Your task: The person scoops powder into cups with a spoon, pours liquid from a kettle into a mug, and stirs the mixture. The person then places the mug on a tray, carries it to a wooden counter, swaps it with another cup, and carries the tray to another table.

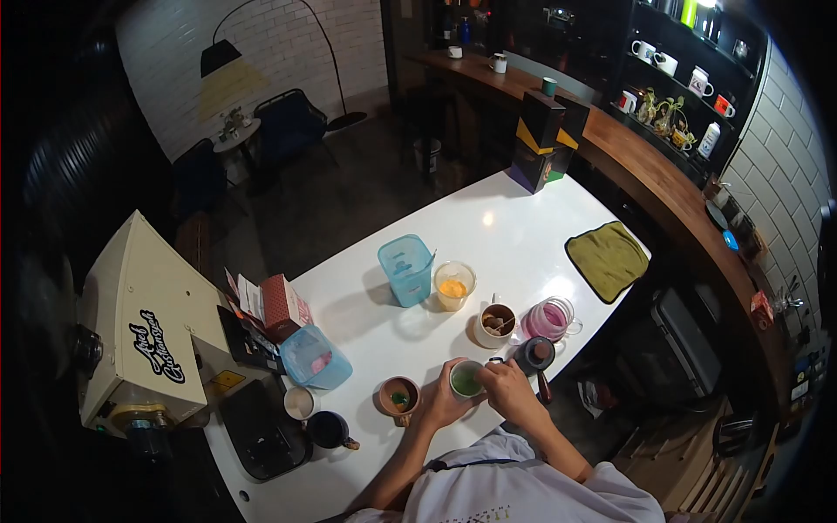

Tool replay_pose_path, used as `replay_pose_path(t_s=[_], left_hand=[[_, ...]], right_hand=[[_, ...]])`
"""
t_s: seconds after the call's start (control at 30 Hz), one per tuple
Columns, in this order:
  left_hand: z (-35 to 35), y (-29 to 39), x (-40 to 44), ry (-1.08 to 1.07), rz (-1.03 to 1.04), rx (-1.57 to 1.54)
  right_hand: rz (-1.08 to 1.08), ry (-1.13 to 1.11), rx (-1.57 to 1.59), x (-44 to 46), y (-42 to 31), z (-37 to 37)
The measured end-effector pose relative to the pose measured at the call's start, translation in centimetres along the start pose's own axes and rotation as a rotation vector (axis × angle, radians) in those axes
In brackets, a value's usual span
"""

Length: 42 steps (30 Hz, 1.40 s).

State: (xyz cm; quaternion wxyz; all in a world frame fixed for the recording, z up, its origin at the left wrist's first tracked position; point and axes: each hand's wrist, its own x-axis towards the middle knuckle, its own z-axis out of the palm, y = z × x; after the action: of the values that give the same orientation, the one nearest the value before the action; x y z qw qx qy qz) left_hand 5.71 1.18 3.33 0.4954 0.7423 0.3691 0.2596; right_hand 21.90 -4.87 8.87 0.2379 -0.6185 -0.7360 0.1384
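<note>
My left hand (442,403) is wrapped around a light-coloured cup (466,378) with something green inside, near the front edge of the white table. At the cup's rim is my right hand (508,390), its fingers closed; what they pinch, if anything, is hidden. Left of the cup stands a brown mug (399,397) with a bit of green in it. Beyond my hands are a pale mug (485,335) with brown contents and a thin stick, and a clear vessel (551,319) with something pink. A round dark object (533,353) with a handle lies just beyond my right hand.
Farther back are a blue plastic container (406,272) and a clear cup (454,286) with orange contents. Another blue container (316,359), a dark mug (329,430) and a cream machine (144,322) are at left. A green cloth (608,260) and black boxes (540,144) occupy the far end.
</note>
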Motion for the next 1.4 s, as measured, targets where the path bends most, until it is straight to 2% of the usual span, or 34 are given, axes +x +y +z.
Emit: replay_pose_path(t_s=[0.17,0.3,0.53,0.6,0.7,0.8,0.87,0.93,1.0,1.13,1.23,1.4], left_hand=[[0.3,-0.4,0.0,0.042,0.079,-0.01],[0.2,-1.0,0.1,-0.017,-0.015,0.057],[0.2,-0.7,0.2,0.005,0.044,0.034],[0.3,-0.7,0.2,0.015,0.06,0.028],[0.3,-0.8,0.2,0.001,0.017,0.045],[0.5,-1.3,0.3,0.007,0.052,-0.057],[0.2,-1.2,0.2,-0.014,0.01,0.075],[0.1,-1.1,0.2,-0.017,-0.01,0.072],[0.2,-1.3,0.1,-0.015,-0.035,0.072],[0.6,-1.9,0.3,0.032,0.037,0.048],[0.6,-1.8,0.3,0.046,0.052,0.065],[0.6,-2.0,0.3,0.003,-0.011,0.034]], right_hand=[[-0.006,-0.028,0.153,0.0,0.9,0.6],[0.011,0.064,0.309,0.4,1.5,2.0],[0.093,0.117,0.129,0.4,0.4,0.8],[0.09,0.059,0.117,0.3,0.0,-0.4],[0.037,-0.063,0.156,0.1,0.6,0.0],[0.011,-0.088,0.252,0.4,0.7,0.8],[0.0,-0.048,0.265,0.8,0.9,1.4],[-0.016,-0.01,0.281,1.1,1.0,1.5],[0.033,0.021,0.139,1.3,0.9,1.1],[0.024,-0.018,0.07,0.9,1.4,-0.2],[0.006,-0.089,0.144,0.7,1.2,-1.0],[-0.03,-0.084,0.209,0.9,1.0,0.3]])
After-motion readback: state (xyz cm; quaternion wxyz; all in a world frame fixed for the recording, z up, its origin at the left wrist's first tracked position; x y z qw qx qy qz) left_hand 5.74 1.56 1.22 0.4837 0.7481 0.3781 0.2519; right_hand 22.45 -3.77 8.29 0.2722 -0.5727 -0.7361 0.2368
